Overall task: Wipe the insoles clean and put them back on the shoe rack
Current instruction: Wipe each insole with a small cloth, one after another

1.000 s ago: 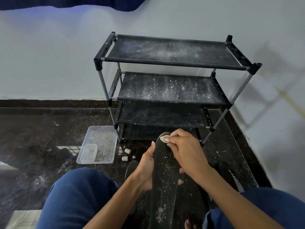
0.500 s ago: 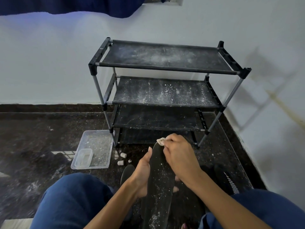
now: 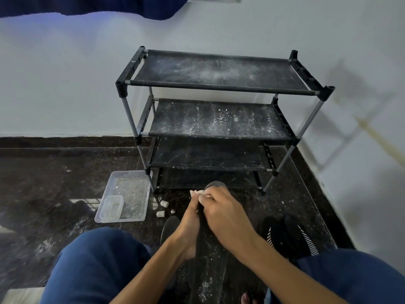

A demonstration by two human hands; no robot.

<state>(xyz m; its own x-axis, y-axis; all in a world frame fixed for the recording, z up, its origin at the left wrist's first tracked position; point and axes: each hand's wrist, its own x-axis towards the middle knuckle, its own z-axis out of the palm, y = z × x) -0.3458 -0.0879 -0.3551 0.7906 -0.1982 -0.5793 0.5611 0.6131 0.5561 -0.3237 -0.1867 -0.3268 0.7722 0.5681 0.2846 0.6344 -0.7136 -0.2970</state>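
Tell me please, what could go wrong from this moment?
1. The rack shelves carry white powder, so a wiped insole put back there may get dirty again.
2. Wiping with the small wad in the right hand may drop powder onto the second insole and the shoe below.
3. The left hand holds only one edge, so the insole might slip.

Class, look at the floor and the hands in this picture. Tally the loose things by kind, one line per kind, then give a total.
Insoles: 2 (held, lying)
Clear plastic containers: 2 (large, small)
White chalk-like bits beside the large container: 3
Shoe rack: 1
Striped shoe: 1
Total: 9
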